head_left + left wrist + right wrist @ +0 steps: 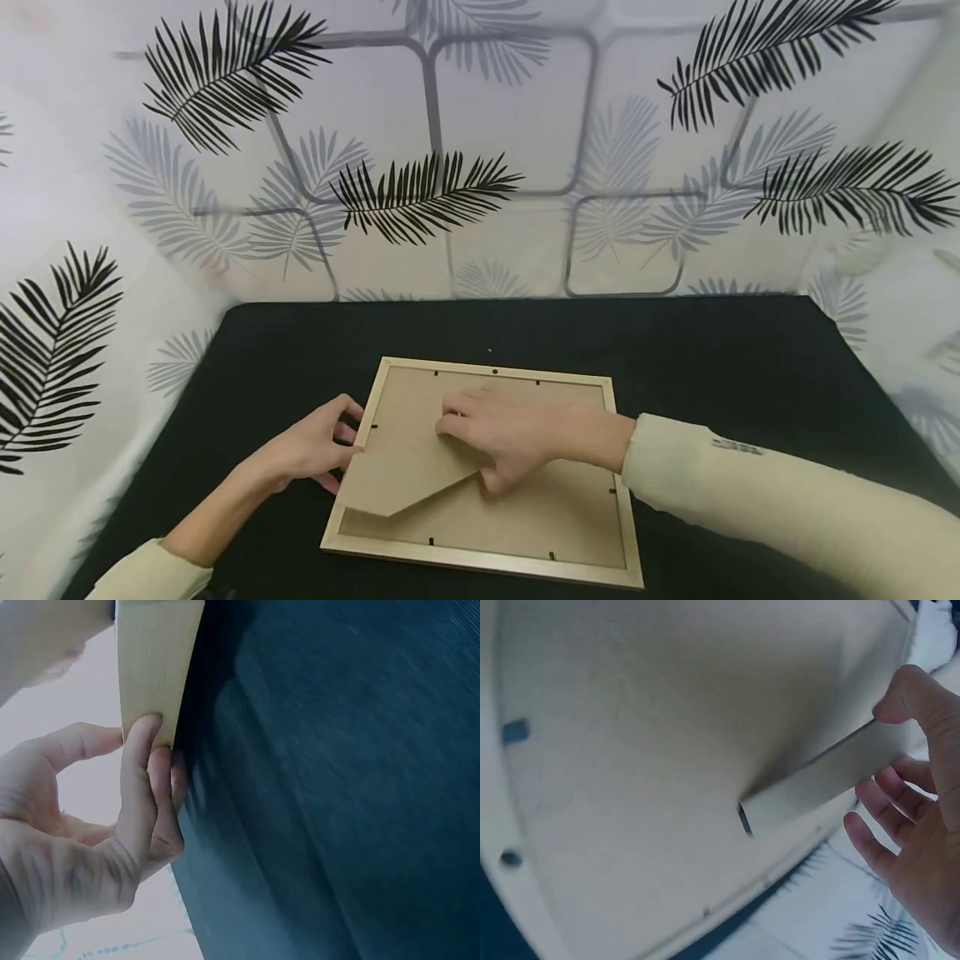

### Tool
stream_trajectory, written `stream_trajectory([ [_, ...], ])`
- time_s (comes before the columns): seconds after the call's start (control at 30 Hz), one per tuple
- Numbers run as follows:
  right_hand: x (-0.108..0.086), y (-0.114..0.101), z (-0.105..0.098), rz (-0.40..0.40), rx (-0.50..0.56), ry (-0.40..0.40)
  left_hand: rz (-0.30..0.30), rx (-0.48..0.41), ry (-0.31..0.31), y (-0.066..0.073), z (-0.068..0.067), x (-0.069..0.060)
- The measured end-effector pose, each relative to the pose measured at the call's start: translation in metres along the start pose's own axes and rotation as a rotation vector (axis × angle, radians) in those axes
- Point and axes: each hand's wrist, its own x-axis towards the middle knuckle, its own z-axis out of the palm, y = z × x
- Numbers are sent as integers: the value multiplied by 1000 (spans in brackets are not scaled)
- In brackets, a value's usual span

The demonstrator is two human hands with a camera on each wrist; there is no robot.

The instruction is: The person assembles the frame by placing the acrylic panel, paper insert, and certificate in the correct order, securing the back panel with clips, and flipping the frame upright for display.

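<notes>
A light wooden picture frame [480, 563] lies back side up, its brown backing board [555, 521] showing. From that board a flat stand flap [397, 479] is tilted up, its angled end toward the lower left. My right hand [517, 429] holds the flap; the right wrist view shows the thumb on one edge of the flap [810, 784] and the fingers at the other. My left hand [311, 446] grips the frame's left side. In the left wrist view, its thumb and fingers pinch the wooden side rail [154, 667].
Black cloth [712, 358] covers the table under the frame. Small dark metal tabs [431, 542] stand along the frame's inner edges, and a dark hole [495, 372] marks its far rail. Behind hangs a pale curtain [510, 250] with leaf prints.
</notes>
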Motion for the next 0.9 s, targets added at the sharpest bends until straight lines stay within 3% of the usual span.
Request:
stream_trajectory([
  [0.1,-13,2,-14,7,2,105,-25,-18,0,-4,-5,-1],
  [0.23,-37,3,-31,44,16,209,-14,-76,-25,-2,-15,-1],
  [0.37,-59,3,-46,41,73,298,70,-133,-65,16,-26,1],
  [0.47,-72,3,-61,-4,94,380,169,-177,-58,34,-33,-1],
  [0.63,-91,4,-82,-75,64,532,399,-290,-57,64,-40,-11],
  [0.77,-103,7,-87,-106,1,640,554,-328,-47,89,-35,-18],
  [0.9,-112,13,-83,-106,-19,661,652,-334,-13,110,-26,-25],
])
